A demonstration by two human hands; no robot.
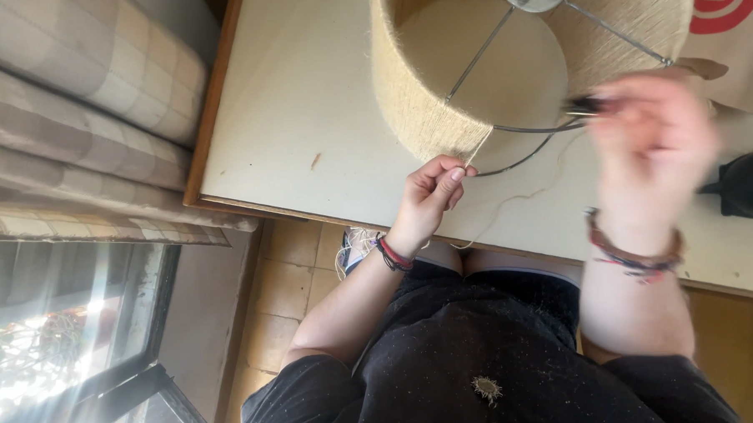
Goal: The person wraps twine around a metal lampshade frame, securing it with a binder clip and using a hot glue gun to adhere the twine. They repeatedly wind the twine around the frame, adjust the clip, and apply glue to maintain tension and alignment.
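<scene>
A round lampshade frame (423,110) wrapped in beige twine lies on the pale table (298,122), its wire spokes and metal ring showing inside. My left hand (433,193) pinches the loose twine strand (477,152) just below the shade's wrapped edge. My right hand (649,143), blurred by motion, holds a small dark tool (584,106) against the bare wire rim at the shade's right side. More loose twine trails across the table toward my lap.
A dark cylindrical object (747,183) lies at the table's right edge. A brown paper bag with a red round mark (725,24) sits at the back right. Checked cushions (73,114) and a window (55,331) are to the left, over a tiled floor.
</scene>
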